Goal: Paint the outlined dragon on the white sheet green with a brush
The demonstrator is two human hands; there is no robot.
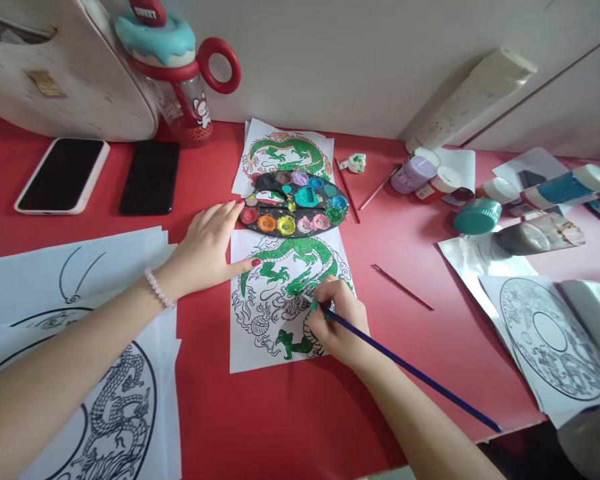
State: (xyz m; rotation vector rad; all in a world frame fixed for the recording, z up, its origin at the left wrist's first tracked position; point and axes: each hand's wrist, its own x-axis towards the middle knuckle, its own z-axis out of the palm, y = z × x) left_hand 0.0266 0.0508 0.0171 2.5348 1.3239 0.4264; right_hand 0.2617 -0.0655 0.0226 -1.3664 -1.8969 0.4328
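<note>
A printed dragon picture (245, 347), partly painted green, lies in front of me on the red table. My right hand (341, 319) pinches a long blue paintbrush (410, 368) near its tip, which meets the paper by the dragon's head. The bristles are partly hidden by my fingers. My left hand (213, 250) lies flat with fingers stretched, its thumb on the sheet's left edge and its fingertips beside the palette. That black oval palette (295, 203) holds several paint colours and overlaps the sheet's top. Behind it rests a second dragon picture (290, 150) in green and orange.
Printed sheets (167, 373) spread at left, below two phones (63, 177). A red-and-blue drinking bottle (180, 73) and a white bag (70, 73) stand behind. Thin brushes (404, 287), several paint jars (415, 172), a paper roll (473, 100) and more prints (550, 333) are at right.
</note>
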